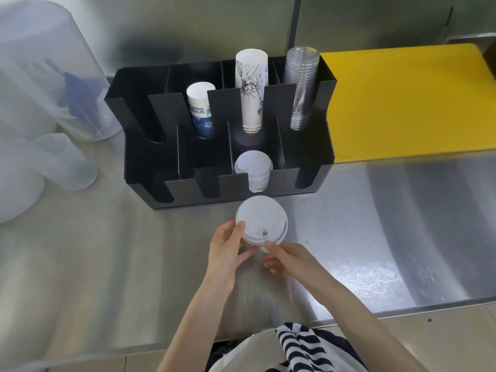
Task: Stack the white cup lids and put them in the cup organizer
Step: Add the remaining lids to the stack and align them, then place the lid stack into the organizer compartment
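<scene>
A short stack of white cup lids (259, 220) with a small sip hole hovers just above the steel counter, in front of the black cup organizer (303, 154). My left hand (226, 249) grips the stack's left rim, thumb on top. My right hand (288, 257) pinches its lower right edge. Another stack of white lids (253, 167) stands in the organizer's front row, third slot from the left. The back row holds a short blue-printed paper cup stack (200, 108), a tall white printed cup stack (251, 89) and clear plastic cups (302, 87).
Translucent plastic jugs (53, 84) and measuring cups (61, 159) stand at the left. A yellow cutting board (408, 100) lies right of the organizer. A clear plastic bag (263, 299) rests on the counter under my wrists. The counter's front edge (402, 307) runs below.
</scene>
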Action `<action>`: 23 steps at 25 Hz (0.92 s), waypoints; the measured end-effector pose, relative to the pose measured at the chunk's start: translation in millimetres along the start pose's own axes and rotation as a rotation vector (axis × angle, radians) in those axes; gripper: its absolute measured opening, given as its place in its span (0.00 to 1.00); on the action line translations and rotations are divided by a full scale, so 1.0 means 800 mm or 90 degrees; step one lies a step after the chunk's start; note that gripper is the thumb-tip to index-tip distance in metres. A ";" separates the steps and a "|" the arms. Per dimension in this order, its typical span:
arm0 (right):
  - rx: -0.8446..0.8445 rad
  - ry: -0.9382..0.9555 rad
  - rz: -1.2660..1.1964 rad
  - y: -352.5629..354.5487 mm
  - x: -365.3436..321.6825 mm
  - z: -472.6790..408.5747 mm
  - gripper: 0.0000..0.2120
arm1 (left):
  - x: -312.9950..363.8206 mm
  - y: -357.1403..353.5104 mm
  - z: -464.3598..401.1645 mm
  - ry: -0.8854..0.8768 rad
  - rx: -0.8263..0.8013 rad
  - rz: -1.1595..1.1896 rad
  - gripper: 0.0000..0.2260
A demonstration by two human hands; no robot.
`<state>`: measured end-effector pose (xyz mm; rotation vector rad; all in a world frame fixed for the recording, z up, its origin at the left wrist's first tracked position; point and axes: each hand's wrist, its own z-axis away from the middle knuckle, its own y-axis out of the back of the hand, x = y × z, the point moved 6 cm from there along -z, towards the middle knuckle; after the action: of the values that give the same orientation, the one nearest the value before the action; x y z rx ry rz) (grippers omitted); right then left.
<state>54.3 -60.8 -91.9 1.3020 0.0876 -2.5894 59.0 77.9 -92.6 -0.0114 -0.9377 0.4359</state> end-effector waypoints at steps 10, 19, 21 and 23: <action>0.034 0.072 0.049 -0.014 -0.011 0.008 0.15 | 0.009 0.014 0.011 -0.026 -0.032 -0.031 0.15; 0.024 0.133 0.042 -0.010 -0.054 -0.008 0.12 | 0.091 0.000 0.003 -0.281 -0.054 -0.350 0.20; 0.027 0.153 0.018 -0.007 -0.075 -0.016 0.11 | 0.119 -0.012 0.000 -0.329 -0.065 -0.410 0.21; 0.036 0.163 0.003 -0.004 -0.094 -0.027 0.11 | 0.146 -0.024 -0.007 -0.364 -0.061 -0.454 0.22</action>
<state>113.6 -40.0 -44.7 1.6461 0.0561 -2.4247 130.0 104.5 -1.4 0.3672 -1.4399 -0.2911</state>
